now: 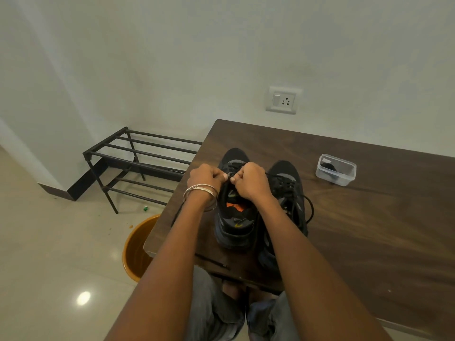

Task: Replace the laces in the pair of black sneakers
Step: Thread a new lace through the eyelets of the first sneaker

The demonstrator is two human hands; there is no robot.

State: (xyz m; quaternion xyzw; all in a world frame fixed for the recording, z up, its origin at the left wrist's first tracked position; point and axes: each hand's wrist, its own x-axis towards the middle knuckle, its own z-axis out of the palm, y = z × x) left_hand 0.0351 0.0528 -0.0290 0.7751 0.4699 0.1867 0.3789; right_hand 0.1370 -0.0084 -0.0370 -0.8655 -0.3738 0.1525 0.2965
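Two black sneakers stand side by side on the dark wooden table (pixel 369 230), toes pointing away from me. The left sneaker (pixel 234 222) has an orange insole patch showing in its opening. My left hand (pixel 205 177), with metal bangles at the wrist, and my right hand (pixel 251 180) are both fisted over its tongue, each pinching a black lace where the knuckles meet. The right sneaker (pixel 288 185) is laced, and a loop of its black lace (pixel 310 210) hangs off its right side. A loose black lace (pixel 211 260) lies near the table's front edge.
A clear plastic box (pixel 336 169) holding something dark sits on the table at the right. A black metal shoe rack (pixel 140 161) stands on the floor to the left, an orange bucket (pixel 135 249) beside the table's corner. A wall socket (pixel 283 100) is behind.
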